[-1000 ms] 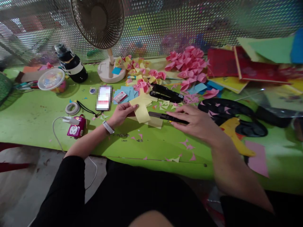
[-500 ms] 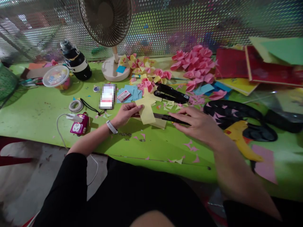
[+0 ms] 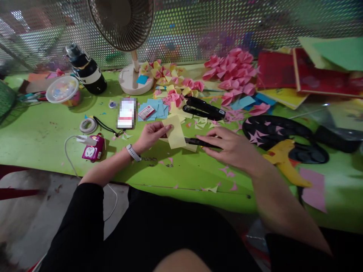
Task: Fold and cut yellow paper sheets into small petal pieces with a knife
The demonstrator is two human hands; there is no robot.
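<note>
My left hand [image 3: 153, 135], with a white band on the wrist, pinches a small sheet of yellow paper [image 3: 176, 134] between thumb and fingers. In my right hand [image 3: 225, 148] is a black-handled knife [image 3: 202, 142]. Its blade runs left behind the yellow paper, so most of it is hidden. Another yellow piece shows just below the sheet's lower right edge. Beyond my hands lie a black stapler [image 3: 205, 110] and small yellow paper scraps [image 3: 200, 122]. Blue paper squares [image 3: 160, 109] with a small red-and-white box [image 3: 146, 113] on them are behind my left hand.
A fan [image 3: 136, 85], a black bottle [image 3: 92, 77] and a plastic tub [image 3: 62, 90] stand at the back left. Pink folded paper pieces [image 3: 232, 71] are heaped at the back. A phone [image 3: 126, 113], tape roll [image 3: 87, 125] and purple power adapter [image 3: 93, 149] lie left.
The yellow sheet now shows as a plain rectangle; before, a flap stuck out at its upper right. Both hands keep their grips, and the whole view has shifted slightly.
</note>
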